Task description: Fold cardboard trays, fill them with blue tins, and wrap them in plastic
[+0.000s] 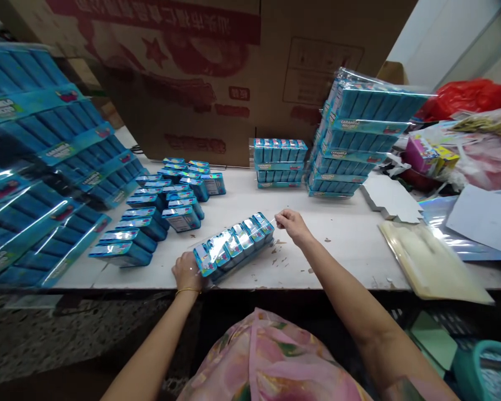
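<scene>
A row of small blue boxes (234, 245) lies slantwise near the table's front edge, inside a clear plastic bag. Around the left end of this pack my left hand (187, 272) is closed, its fingers partly hidden by the pack. At the opposite end my right hand (291, 224) pinches the edge of the clear plastic, just off the last box. Loose blue boxes (182, 217) stand in rows behind and to the left of the pack.
Wrapped packs are stacked high at left (62, 150) and at back right (350, 139). A smaller stack (279, 161) stands before a large cardboard carton (234, 83). Flat white cards (390, 197) and clear plastic bags (434, 262) lie at right.
</scene>
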The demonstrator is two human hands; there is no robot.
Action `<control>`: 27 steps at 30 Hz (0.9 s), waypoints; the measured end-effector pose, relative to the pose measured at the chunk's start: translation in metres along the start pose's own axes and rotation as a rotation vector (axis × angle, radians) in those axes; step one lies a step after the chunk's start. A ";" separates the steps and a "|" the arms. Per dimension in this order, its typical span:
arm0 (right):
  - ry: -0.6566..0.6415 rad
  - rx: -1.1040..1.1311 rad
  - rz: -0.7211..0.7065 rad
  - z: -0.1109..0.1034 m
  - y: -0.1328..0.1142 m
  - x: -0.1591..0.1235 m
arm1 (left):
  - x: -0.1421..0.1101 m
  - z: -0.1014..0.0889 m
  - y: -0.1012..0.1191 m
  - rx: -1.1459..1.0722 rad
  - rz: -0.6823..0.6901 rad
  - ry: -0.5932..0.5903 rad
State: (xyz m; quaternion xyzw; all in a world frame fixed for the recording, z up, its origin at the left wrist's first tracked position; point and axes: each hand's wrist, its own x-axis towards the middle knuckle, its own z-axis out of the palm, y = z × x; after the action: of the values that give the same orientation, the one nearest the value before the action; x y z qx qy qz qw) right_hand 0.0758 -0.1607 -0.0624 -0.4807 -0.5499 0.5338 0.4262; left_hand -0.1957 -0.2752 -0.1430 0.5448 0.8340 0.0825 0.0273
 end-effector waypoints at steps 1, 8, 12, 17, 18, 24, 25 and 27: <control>-0.019 0.033 0.017 0.000 -0.003 -0.007 | 0.002 0.000 0.000 -0.003 0.010 -0.007; -0.024 0.089 0.036 -0.023 -0.003 -0.084 | 0.022 0.001 0.015 -0.102 0.177 -0.058; 0.022 0.136 0.124 -0.038 0.009 -0.104 | 0.022 0.002 0.028 -0.113 0.217 -0.064; 0.020 0.224 0.160 -0.040 0.015 -0.096 | 0.017 0.004 0.031 -0.112 0.200 -0.019; 0.018 0.224 0.158 -0.039 0.015 -0.095 | 0.017 0.005 0.031 -0.123 0.199 -0.010; 0.075 0.257 0.212 -0.039 0.012 -0.094 | 0.023 0.002 0.029 -0.414 0.088 0.043; 0.093 0.267 0.243 -0.039 0.011 -0.094 | 0.023 -0.001 0.027 -0.496 0.040 0.063; 0.111 0.268 0.304 -0.040 0.009 -0.093 | 0.021 -0.013 0.021 -0.655 -0.064 0.102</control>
State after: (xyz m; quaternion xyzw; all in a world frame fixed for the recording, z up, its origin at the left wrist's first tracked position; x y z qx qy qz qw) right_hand 0.1323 -0.2449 -0.0643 -0.5258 -0.3706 0.6332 0.4305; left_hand -0.1874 -0.2492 -0.1263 0.4758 0.7803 0.3725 0.1615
